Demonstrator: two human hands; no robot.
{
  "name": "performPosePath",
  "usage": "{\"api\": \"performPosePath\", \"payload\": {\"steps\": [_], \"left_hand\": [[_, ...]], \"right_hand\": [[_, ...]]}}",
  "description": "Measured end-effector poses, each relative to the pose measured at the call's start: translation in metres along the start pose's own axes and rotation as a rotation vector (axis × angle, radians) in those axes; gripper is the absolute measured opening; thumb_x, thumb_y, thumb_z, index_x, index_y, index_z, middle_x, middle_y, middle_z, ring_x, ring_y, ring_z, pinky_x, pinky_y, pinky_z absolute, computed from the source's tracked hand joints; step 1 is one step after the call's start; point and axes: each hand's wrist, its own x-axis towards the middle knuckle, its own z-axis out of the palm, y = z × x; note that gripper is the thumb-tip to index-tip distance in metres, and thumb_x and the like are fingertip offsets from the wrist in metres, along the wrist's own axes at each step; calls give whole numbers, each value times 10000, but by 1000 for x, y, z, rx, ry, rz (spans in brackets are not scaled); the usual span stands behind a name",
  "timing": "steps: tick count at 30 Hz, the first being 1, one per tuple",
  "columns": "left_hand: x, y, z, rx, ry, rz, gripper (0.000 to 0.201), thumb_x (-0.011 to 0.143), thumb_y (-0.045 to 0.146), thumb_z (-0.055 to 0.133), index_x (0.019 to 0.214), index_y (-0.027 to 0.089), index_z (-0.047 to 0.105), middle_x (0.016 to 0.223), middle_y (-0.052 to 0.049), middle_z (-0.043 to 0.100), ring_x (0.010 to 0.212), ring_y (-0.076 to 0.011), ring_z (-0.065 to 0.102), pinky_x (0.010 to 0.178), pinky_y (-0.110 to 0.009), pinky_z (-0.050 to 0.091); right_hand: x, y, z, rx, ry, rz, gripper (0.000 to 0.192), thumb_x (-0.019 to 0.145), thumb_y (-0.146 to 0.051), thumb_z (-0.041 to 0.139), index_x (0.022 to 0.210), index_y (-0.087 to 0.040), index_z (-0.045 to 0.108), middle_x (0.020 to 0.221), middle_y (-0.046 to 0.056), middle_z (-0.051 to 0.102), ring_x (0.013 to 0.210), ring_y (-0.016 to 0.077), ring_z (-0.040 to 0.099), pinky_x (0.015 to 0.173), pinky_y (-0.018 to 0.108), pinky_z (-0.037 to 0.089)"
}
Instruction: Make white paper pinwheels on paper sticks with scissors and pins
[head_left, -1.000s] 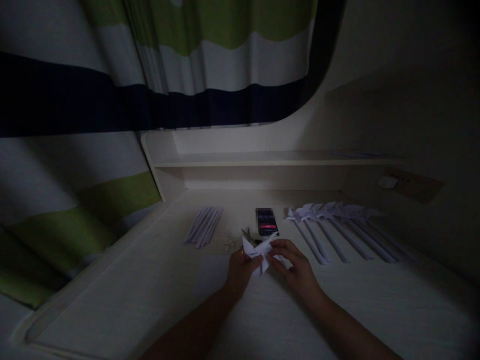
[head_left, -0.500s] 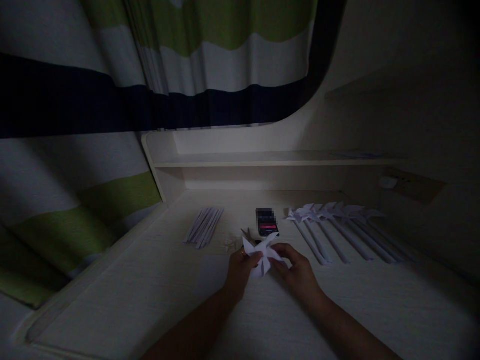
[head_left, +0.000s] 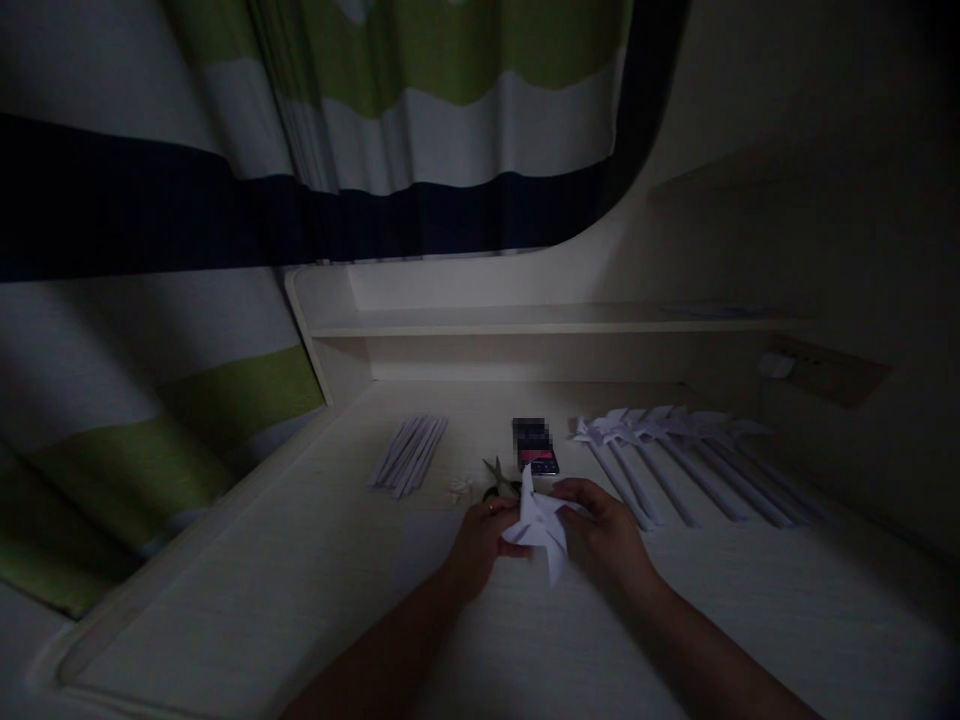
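A white folded paper pinwheel (head_left: 541,522) is held between both hands above the table, its pointed blades spread out. My left hand (head_left: 480,545) grips its left side, with some fingers behind or below the paper and partly hidden. On the other side, my right hand (head_left: 611,535) pinches a blade between thumb and fingers. Just beyond the left hand lie scissors (head_left: 498,474) with parted blades, their handles partly covered by the hand. A white sheet of paper (head_left: 421,545) lies flat beside my left wrist.
A bundle of rolled paper sticks (head_left: 409,456) lies at the left. Small pale pieces (head_left: 460,488) sit near the scissors, and a phone (head_left: 538,460) lies behind them. Several pinwheels on sticks (head_left: 675,465) form a row at the right. A shelf (head_left: 495,325) spans the back.
The pinwheel has turned in my hands, so one blade now points up and another down. My left thumb has moved off its front. More of the scissors shows.
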Motion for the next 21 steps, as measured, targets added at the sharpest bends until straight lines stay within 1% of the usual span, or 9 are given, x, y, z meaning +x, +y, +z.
{"api": "performPosePath", "payload": {"steps": [2,4,7,9,12,17,19,21], "left_hand": [[-1,2,0,-3,-9,0,212,598,258,631,747,110,603,714,-59,600,680,-200,587,546,-327,500],[-3,4,-1,14,-64,-9,244,580,232,651,779,103,598,737,-68,615,668,-209,605,550,-317,498],[-4,3,-2,63,-164,-24,310,580,233,664,849,94,603,801,-97,633,671,-223,620,557,-297,491],[-4,2,-2,86,-188,-16,326,587,248,666,865,88,613,806,-105,638,669,-222,621,562,-293,489],[-3,-1,-1,89,-139,-2,331,573,268,682,842,83,626,782,-102,642,633,-210,615,568,-308,492],[-1,0,2,83,-30,-13,324,512,257,720,754,64,624,712,-99,637,611,-204,608,610,-356,499],[-1,1,2,65,2,-13,321,498,257,726,733,63,623,695,-95,636,610,-204,607,620,-366,498],[0,2,0,37,22,5,323,497,259,726,734,66,624,702,-94,637,610,-202,606,623,-364,496]], "right_hand": [[2,0,-2,56,26,20,173,610,-178,529,780,-184,565,792,41,636,764,195,593,688,298,457],[3,-2,-4,100,45,27,172,589,-183,546,760,-184,569,773,37,639,763,197,593,686,297,456],[3,-6,-4,122,34,49,171,570,-187,558,740,-184,575,759,34,640,750,197,595,669,293,462],[2,-9,-4,110,17,79,169,569,-187,556,737,-183,576,759,35,641,742,196,597,657,291,467],[0,-13,-3,93,-2,98,167,578,-198,551,743,-184,572,775,39,640,758,198,600,657,291,473],[-3,-13,-2,77,-36,45,161,623,-247,558,772,-188,565,809,44,632,769,194,601,659,288,478],[-4,-10,0,80,-55,43,202,646,-287,563,822,-189,555,828,47,628,703,178,606,624,283,480],[-4,-6,3,97,-71,63,294,649,-326,581,906,-194,525,789,38,624,607,157,596,553,270,474]]}}
